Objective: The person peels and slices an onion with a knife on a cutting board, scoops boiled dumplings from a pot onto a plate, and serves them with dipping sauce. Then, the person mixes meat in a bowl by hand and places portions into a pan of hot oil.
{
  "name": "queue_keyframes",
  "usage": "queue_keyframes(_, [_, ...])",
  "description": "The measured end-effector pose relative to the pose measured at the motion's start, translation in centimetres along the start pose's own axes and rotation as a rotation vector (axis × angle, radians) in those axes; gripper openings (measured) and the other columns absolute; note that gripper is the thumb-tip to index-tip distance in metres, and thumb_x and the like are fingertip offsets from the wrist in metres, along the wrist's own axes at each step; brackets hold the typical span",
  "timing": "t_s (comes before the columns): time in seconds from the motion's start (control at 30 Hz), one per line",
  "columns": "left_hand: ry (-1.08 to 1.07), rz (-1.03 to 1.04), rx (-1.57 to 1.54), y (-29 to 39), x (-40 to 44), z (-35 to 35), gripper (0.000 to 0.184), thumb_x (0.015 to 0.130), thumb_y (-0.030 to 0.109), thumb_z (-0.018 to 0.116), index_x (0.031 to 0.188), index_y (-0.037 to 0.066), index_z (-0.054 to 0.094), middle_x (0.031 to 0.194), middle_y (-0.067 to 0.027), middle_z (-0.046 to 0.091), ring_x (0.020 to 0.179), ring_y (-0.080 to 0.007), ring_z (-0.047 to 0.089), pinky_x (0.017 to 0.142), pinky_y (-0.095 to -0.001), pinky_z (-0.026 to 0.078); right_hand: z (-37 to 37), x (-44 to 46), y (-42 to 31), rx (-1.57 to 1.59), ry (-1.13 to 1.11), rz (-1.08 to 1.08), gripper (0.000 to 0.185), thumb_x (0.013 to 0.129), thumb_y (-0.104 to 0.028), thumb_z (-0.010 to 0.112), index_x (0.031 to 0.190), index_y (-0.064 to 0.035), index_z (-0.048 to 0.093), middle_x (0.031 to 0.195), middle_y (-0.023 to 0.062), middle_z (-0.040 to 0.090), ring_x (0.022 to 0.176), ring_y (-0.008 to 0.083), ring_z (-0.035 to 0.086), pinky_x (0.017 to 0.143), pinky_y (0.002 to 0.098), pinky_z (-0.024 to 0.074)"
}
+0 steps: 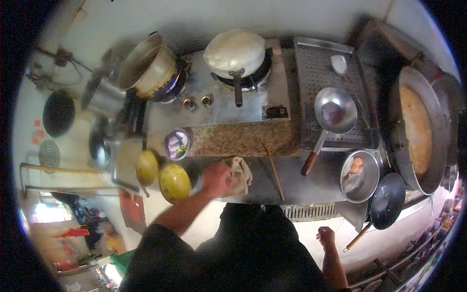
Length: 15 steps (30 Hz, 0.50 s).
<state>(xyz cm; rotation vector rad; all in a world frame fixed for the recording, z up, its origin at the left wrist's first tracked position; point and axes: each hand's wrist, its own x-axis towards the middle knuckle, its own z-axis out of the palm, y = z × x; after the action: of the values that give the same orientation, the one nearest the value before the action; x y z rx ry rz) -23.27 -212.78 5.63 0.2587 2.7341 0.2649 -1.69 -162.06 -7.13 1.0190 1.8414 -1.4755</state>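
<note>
Toward the left of the kitchen, a deep metal pot point(151, 68) sits tilted over a burner with a bluish flame point(174, 89), and nearer the person two yellow bowls point(175, 183) stand side by side. Just beyond them is a small metal bowl point(177, 144) of purple-and-white pieces with a bit of green. Beside the yellow bowls, the left hand point(217, 180) reaches over the near edge of the tabletop point(311, 177), its fingers grasping a beige cloth point(241, 177), which lies bunched to the right of that hand; the hand is somewhat blurred. Farther back, a handled pan point(238, 92) with a pale, domed top rests on another burner. Right of the cloth, a thin wooden stick point(273, 171) lies slanting toward the near edge. Next comes a perforated metal tray point(311, 97) bearing a ladle point(335, 111) and a pale-headed spatula point(339, 64). Below the ladle, apart from the tabletop, the right hand point(326, 237) hangs beside the body, its fingers curled inward with nothing visible in them. Farther right are a metal bowl point(360, 176) holding orange rounded pieces, a dark pan point(387, 201) with its handle angled toward the person, and a large wok point(417, 131) with a brownish inner surface.
</note>
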Motion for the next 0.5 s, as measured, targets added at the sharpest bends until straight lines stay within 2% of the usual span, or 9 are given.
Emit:
queue_keyframes(0.07, [0.537, 0.156, 0.179, -0.2, -2.7, 6.4, 0.041, 0.074, 0.034, 0.065, 0.107, 0.009, 0.058, 0.105, -0.0180, 0.060, 0.100, -0.0347, 0.057, 0.085, -0.0489, 0.044, 2.0, 0.2, -1.3, 0.046, -0.063, -0.004, 0.018, 0.085, -0.012, 0.057, 0.095, 0.0021, 0.058, 0.069, 0.0099, 0.061, 0.054, 0.0169, 0.058, 0.050, 0.0275, 0.0488])
queue_keyframes(0.2, [0.569, 0.289, 0.005, -7.0, 0.0, 13.9, 0.043, 0.077, 0.033, 0.063, 0.111, 0.009, 0.054, 0.102, -0.0188, 0.061, 0.095, -0.0367, 0.058, 0.082, -0.0495, 0.046, 5.2, -0.1, -3.0, -0.071, -0.084, -0.086, 0.017, 0.085, -0.008, 0.060, 0.097, 0.0037, 0.058, 0.069, 0.0093, 0.061, 0.056, 0.0169, 0.058, 0.052, 0.0280, 0.0494])
queue_keyframes(0.27, [0.315, -0.354, -1.157, -11.4, 3.0, 19.5, 0.043, 0.081, 0.033, 0.060, 0.114, 0.006, 0.053, 0.099, -0.0196, 0.062, 0.091, -0.0395, 0.058, 0.081, -0.0462, 0.047, 6.0, -0.5, -4.0, -0.047, -0.082, -0.075, 0.021, 0.085, -0.010, 0.062, 0.099, 0.0041, 0.058, 0.070, 0.0095, 0.061, 0.059, 0.0169, 0.059, 0.053, 0.0285, 0.0496])
queue_keyframes(0.3, [0.294, -0.411, -0.640, -6.0, 2.3, 8.2, 0.037, 0.082, 0.029, 0.060, 0.107, 0.002, 0.056, 0.097, -0.0163, 0.063, 0.087, -0.0364, 0.060, 0.080, -0.0419, 0.049, 6.2, -0.3, -3.9, 0.028, -0.114, -0.074, 0.022, 0.084, -0.011, 0.061, 0.100, 0.0045, 0.058, 0.070, 0.0099, 0.061, 0.059, 0.0169, 0.059, 0.053, 0.0286, 0.0496])
queue_keyframes(0.33, [0.298, -0.401, -0.647, -4.3, 2.2, 3.5, 0.037, 0.082, 0.029, 0.060, 0.107, 0.002, 0.056, 0.097, -0.0163, 0.063, 0.087, -0.0364, 0.060, 0.080, -0.0419, 0.049, 6.6, -0.3, -3.7, 0.104, -0.148, -0.069, 0.024, 0.084, -0.012, 0.061, 0.101, 0.0050, 0.058, 0.070, 0.0102, 0.062, 0.059, 0.0169, 0.060, 0.053, 0.0287, 0.0496])
queue_keyframes(0.37, [0.338, -0.463, -1.108, -3.4, 2.1, 0.4, 0.035, 0.081, 0.027, 0.060, 0.105, 0.002, 0.058, 0.097, -0.0143, 0.063, 0.086, -0.0332, 0.062, 0.078, -0.0416, 0.050, 7.1, -2.2, -6.8, -0.289, -0.084, -0.083, 0.026, 0.084, -0.014, 0.060, 0.100, 0.0056, 0.058, 0.070, 0.0115, 0.063, 0.060, 0.0166, 0.061, 0.055, 0.0291, 0.0502])
queue_keyframes(0.4, [0.362, -0.516, -1.571, -3.4, 2.7, -1.1, 0.032, 0.080, 0.025, 0.060, 0.103, 0.002, 0.059, 0.097, -0.0123, 0.064, 0.084, -0.0300, 0.063, 0.076, -0.0414, 0.051, 7.2, -2.0, -6.5, -0.286, -0.074, -0.083, 0.026, 0.084, -0.014, 0.060, 0.100, 0.0056, 0.058, 0.070, 0.0115, 0.063, 0.060, 0.0166, 0.061, 0.055, 0.0291, 0.0502])
queue_keyframes(0.43, [0.241, -0.536, -1.832, -4.5, 3.8, -2.0, 0.033, 0.080, 0.023, 0.059, 0.105, 0.002, 0.059, 0.099, -0.0100, 0.064, 0.087, -0.0248, 0.063, 0.077, -0.0404, 0.051, 7.2, -1.7, -6.2, -0.322, -0.057, -0.117, 0.027, 0.084, -0.016, 0.060, 0.100, 0.0055, 0.059, 0.070, 0.0119, 0.064, 0.060, 0.0164, 0.061, 0.056, 0.0291, 0.0504])
queue_keyframes(0.5, [0.197, -0.585, -1.981, -2.1, 4.8, -9.6, 0.037, 0.081, 0.025, 0.057, 0.112, 0.003, 0.057, 0.102, -0.0110, 0.063, 0.090, -0.0244, 0.062, 0.078, -0.0404, 0.051, 7.4, -2.8, -6.4, -0.336, -0.025, -0.129, 0.027, 0.085, -0.019, 0.060, 0.099, 0.0048, 0.060, 0.070, 0.0123, 0.065, 0.059, 0.0162, 0.062, 0.058, 0.0290, 0.0507])
